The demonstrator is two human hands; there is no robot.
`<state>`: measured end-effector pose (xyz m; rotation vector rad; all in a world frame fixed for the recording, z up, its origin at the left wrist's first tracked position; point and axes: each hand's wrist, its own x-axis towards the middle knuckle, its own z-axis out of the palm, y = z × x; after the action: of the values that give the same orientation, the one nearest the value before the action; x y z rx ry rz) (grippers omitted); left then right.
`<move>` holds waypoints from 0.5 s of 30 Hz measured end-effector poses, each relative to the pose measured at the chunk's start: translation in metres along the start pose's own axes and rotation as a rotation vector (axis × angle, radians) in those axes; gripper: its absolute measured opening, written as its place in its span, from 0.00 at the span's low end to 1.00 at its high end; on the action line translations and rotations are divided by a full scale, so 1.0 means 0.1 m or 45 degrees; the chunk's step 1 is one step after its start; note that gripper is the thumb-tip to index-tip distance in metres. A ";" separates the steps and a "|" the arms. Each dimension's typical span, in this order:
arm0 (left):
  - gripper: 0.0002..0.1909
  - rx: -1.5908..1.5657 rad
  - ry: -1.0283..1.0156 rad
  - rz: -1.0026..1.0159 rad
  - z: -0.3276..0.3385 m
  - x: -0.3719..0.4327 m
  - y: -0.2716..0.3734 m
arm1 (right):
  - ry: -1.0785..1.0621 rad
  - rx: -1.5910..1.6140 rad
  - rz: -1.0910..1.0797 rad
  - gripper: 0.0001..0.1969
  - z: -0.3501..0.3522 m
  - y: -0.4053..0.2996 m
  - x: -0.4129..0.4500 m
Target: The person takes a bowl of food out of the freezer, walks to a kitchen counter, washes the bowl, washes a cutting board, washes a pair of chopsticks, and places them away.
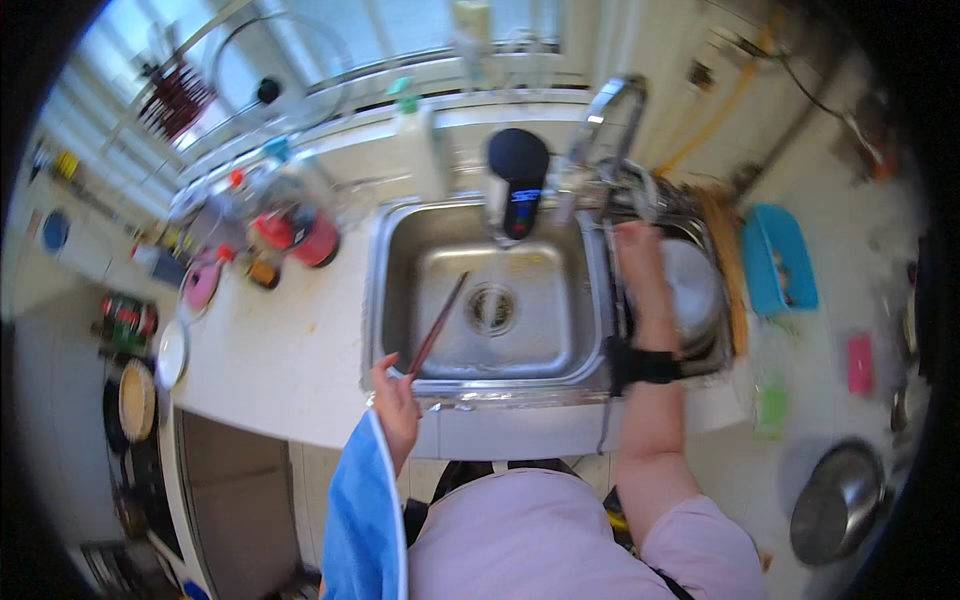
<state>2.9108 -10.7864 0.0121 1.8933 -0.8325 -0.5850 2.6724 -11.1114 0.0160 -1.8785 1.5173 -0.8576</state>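
Note:
My left hand (396,409) is at the front left edge of the steel sink (379,300), gripping dark brown chopsticks (439,326); whether one or two, I cannot tell. They point up over the basin. A blue cloth (364,510) with a white edge covers my left forearm. Over the right basin, my right hand (636,244) reaches towards the base of the chrome faucet (615,105). Its fingers are blurred, so any contact is unclear. A black device with a lit display (517,180) stands above the main basin. Below it, a faint water stream seems to fall to the drain (491,309).
A round pale lid or pan (688,289) sits in the right basin under my arm. Left on the counter (315,352) are a red-capped bottle (304,236) and a white dish (172,354). A pump bottle (424,150) stands behind the sink; a blue basket (780,259) is at right.

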 end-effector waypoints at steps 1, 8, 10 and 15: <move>0.18 0.041 0.004 -0.090 0.06 0.02 0.02 | 0.261 -0.139 -0.227 0.13 -0.09 0.41 0.28; 0.22 0.190 0.068 -0.197 0.22 -0.12 0.03 | -0.190 0.195 0.056 0.22 -0.36 1.59 1.23; 0.20 0.209 -0.030 -0.199 0.12 -0.18 0.27 | -0.104 0.217 0.164 0.26 -0.32 1.20 1.08; 0.19 0.186 0.020 -0.079 0.08 -0.11 -0.06 | 0.029 0.010 0.188 0.19 -0.38 0.78 0.04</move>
<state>2.8996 -10.7808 0.0035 2.0606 -0.8275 -0.5593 2.5956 -11.1320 -0.0191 -1.7323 1.6413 -0.8185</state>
